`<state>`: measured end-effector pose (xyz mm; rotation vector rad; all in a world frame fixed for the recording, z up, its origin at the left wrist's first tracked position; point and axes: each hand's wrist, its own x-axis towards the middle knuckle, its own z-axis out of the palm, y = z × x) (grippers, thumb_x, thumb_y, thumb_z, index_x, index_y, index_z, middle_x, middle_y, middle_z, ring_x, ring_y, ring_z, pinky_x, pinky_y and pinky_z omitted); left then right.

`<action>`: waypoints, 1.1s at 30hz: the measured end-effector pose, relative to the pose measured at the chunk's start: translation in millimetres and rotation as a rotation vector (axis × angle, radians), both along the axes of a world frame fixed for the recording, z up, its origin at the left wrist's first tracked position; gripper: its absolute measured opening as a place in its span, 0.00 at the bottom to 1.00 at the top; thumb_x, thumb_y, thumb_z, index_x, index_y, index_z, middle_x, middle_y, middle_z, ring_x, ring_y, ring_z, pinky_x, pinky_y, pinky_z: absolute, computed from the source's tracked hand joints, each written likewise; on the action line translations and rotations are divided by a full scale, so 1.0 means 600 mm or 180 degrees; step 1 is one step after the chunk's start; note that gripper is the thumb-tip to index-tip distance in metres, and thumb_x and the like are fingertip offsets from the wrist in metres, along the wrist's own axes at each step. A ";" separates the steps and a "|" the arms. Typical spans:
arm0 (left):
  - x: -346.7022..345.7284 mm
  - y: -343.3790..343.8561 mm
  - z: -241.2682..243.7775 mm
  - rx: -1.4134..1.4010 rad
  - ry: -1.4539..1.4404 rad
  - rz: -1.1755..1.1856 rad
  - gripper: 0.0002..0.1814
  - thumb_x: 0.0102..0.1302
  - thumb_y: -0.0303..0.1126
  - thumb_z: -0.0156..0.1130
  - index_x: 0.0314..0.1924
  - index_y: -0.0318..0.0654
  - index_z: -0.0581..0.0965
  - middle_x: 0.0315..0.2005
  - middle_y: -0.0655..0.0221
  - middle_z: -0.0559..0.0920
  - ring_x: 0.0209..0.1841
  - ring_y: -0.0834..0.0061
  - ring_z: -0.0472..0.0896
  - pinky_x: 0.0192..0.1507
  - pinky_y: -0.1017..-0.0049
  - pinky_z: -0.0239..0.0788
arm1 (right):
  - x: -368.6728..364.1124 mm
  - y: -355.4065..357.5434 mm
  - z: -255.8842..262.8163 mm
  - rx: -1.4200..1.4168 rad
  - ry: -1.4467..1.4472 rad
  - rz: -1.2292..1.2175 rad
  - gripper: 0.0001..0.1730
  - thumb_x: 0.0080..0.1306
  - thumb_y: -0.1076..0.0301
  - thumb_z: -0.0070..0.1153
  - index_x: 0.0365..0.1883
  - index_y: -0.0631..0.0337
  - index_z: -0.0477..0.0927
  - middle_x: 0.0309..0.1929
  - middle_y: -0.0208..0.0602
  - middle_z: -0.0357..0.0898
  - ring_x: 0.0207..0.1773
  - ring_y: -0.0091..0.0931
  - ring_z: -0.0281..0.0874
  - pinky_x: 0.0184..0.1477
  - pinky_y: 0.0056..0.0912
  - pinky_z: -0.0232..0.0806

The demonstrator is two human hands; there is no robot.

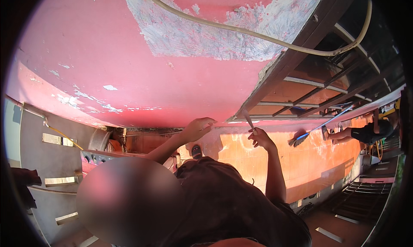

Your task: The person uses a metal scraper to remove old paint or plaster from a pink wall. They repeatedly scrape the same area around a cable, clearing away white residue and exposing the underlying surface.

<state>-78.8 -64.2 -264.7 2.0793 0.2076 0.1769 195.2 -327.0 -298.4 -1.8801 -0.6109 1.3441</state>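
Observation:
In my right hand (263, 139) is a scraper or putty knife (248, 118), held by its handle, its blade pointing up at the lower corner of the dark window frame (274, 76). My left hand (199, 128) is held up before the pink wall (193, 85) with bent fingers and nothing in it; whether it touches the wall I cannot tell. Higher on the wall lies a rough whitish patch (193, 37) where the pink paint is gone. Smaller chips (110, 87) show at the left. Along the frame's edge the plaster (266, 71) is broken.
A pale hose (226, 27) hangs across the wall and window. To the right, a blue-handled broom (326, 123) leans near another person (358, 132). At the left, a metal pot (98, 139) stands behind a pink appliance with knobs (88, 160). Orange tiles (300, 153) cover the floor.

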 end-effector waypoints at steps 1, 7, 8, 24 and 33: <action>-0.007 0.017 -0.003 0.0071 -0.0082 0.0016 0.21 0.74 0.31 0.57 0.64 0.35 0.77 0.57 0.56 0.83 0.59 0.62 0.82 0.62 0.64 0.73 | -0.012 0.014 0.028 0.0261 0.0066 -0.0052 0.23 0.71 0.66 0.57 0.62 0.63 0.75 0.36 0.36 0.81 0.28 0.22 0.76 0.28 0.27 0.69; 0.020 0.058 0.055 -0.0694 -0.0370 -0.0222 0.21 0.75 0.30 0.56 0.65 0.33 0.75 0.58 0.58 0.82 0.60 0.65 0.81 0.65 0.65 0.71 | -0.100 0.118 0.231 0.1505 0.0527 -0.0185 0.23 0.78 0.67 0.51 0.69 0.61 0.70 0.26 0.26 0.66 0.20 0.16 0.62 0.21 0.21 0.58; 0.034 0.057 0.071 -0.0856 -0.0450 -0.0313 0.21 0.76 0.30 0.55 0.66 0.33 0.75 0.58 0.58 0.82 0.61 0.66 0.81 0.65 0.65 0.70 | -0.111 0.134 0.260 0.1758 0.0578 -0.0210 0.23 0.78 0.67 0.50 0.70 0.61 0.70 0.26 0.26 0.66 0.20 0.16 0.63 0.22 0.21 0.58; 0.215 0.041 0.274 -0.2827 -0.1613 -0.0781 0.50 0.73 0.70 0.48 0.78 0.37 0.55 0.70 0.50 0.69 0.65 0.58 0.76 0.71 0.54 0.62 | -0.047 0.245 0.378 0.3218 0.1863 0.0758 0.35 0.82 0.68 0.41 0.84 0.52 0.46 0.27 0.32 0.66 0.19 0.17 0.64 0.21 0.19 0.64; 0.324 -0.025 0.334 -0.3485 -0.2478 0.0395 0.41 0.78 0.66 0.39 0.63 0.31 0.70 0.44 0.50 0.84 0.42 0.60 0.87 0.51 0.67 0.78 | 0.037 0.237 0.385 0.2767 0.2024 0.1218 0.20 0.83 0.65 0.38 0.71 0.51 0.56 0.26 0.37 0.67 0.17 0.21 0.62 0.18 0.24 0.61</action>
